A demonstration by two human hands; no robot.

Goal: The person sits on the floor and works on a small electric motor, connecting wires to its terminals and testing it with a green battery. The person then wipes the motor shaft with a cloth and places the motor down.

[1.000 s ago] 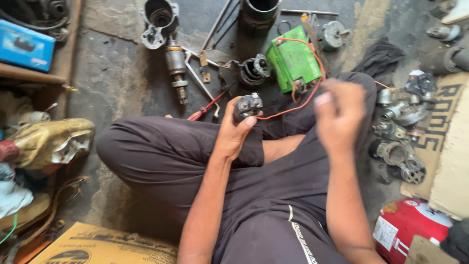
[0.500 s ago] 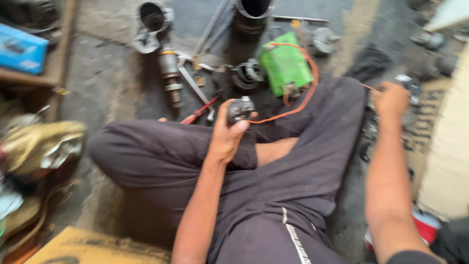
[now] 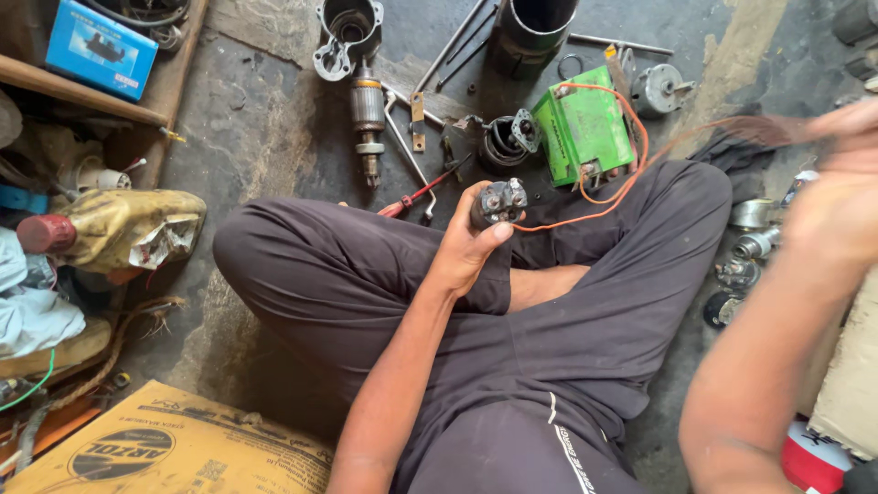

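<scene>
A blue box (image 3: 98,50) is sitting on the wooden shelf (image 3: 82,91) at top left, flat and rectangular, with a picture on its lid. Down at the bottom left a yellow carton (image 3: 174,448) is lying on the floor (image 3: 265,137), showing an oval black label. At bottom right a red can (image 3: 814,462) with a white label is poking into view, just beside a pale cardboard slab (image 3: 846,393). Up top, a green battery (image 3: 583,128) is standing on the floor, an orange wire (image 3: 631,174) looping off it and running down toward the solenoid (image 3: 498,201). That solenoid, a dark little cylinder with metal studs on its end, is sitting in the left hand (image 3: 466,252) over the crossed legs: fingers are wrapping round the body, thumb pressing on its side, studs pointing up and away. The right hand (image 3: 837,197) is hanging at the far right edge, heavily blurred, well apart from the solenoid; I cannot tell how far open it is or whether it has hold of anything. A red screwdriver (image 3: 416,195) is lying just beyond the left knee, an armature (image 3: 369,119) standing off behind it, and small metal parts (image 3: 745,247) are scattering on the floor beside the right knee.
</scene>
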